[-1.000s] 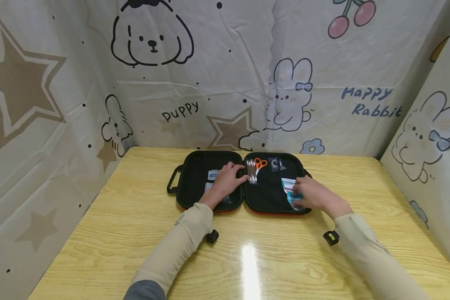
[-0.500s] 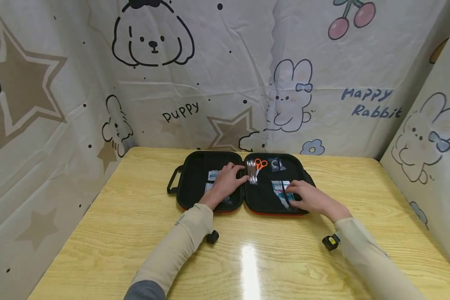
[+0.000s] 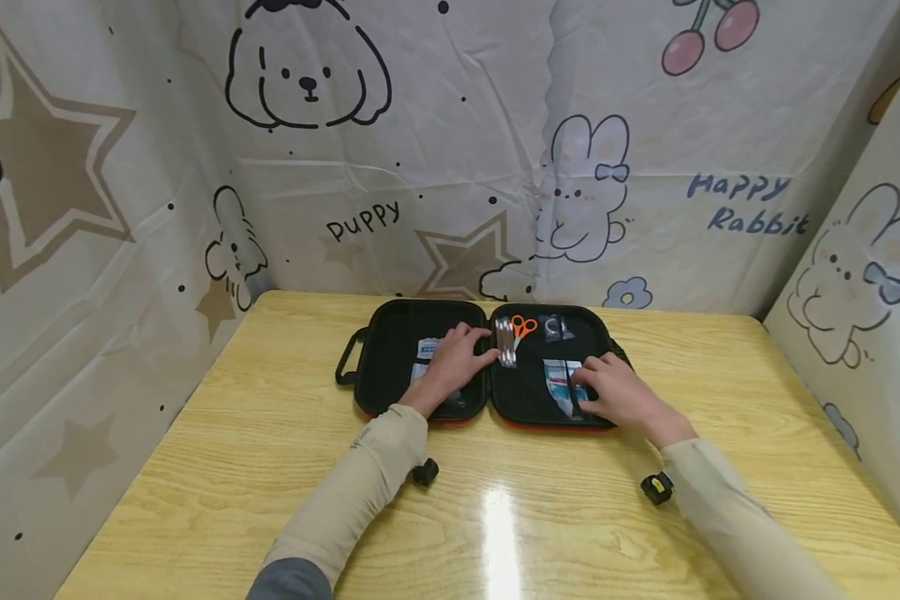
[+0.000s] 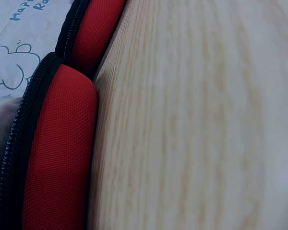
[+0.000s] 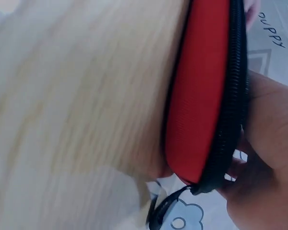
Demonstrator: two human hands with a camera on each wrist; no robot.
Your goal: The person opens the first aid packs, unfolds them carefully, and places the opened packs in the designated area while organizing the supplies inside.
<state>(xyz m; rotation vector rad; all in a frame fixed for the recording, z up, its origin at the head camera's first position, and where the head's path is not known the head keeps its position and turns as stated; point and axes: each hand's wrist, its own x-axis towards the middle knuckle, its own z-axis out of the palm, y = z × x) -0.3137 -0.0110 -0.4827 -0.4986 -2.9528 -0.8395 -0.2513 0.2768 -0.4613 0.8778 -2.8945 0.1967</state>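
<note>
A black-lined, red-shelled zip case (image 3: 528,400) lies open flat on the table. My left hand (image 3: 453,362) rests over its left half, fingers and thumb reaching the middle hinge; its fingertips touch the inner edge. In the right half, my right hand (image 3: 618,392) pinches the right side of a blue-and-white packet (image 3: 557,385), which lies under a dark elastic strap. Beside the hinge are a bundle of cotton swabs (image 3: 505,342) and orange-handled scissors (image 3: 523,326). In the right wrist view, the red shell (image 5: 199,96) hides the fingertips.
A small clear bag (image 3: 553,327) sits in the upper right half. Pale blue packets (image 3: 427,348) lie partly under my left hand. A black carry handle (image 3: 349,357) juts out to the left. Printed cloth walls surround the wooden table (image 3: 540,517).
My right hand has moved slightly left with the packet, which now lies under the strap instead of in front of the right edge. The left hand has stayed in place.
</note>
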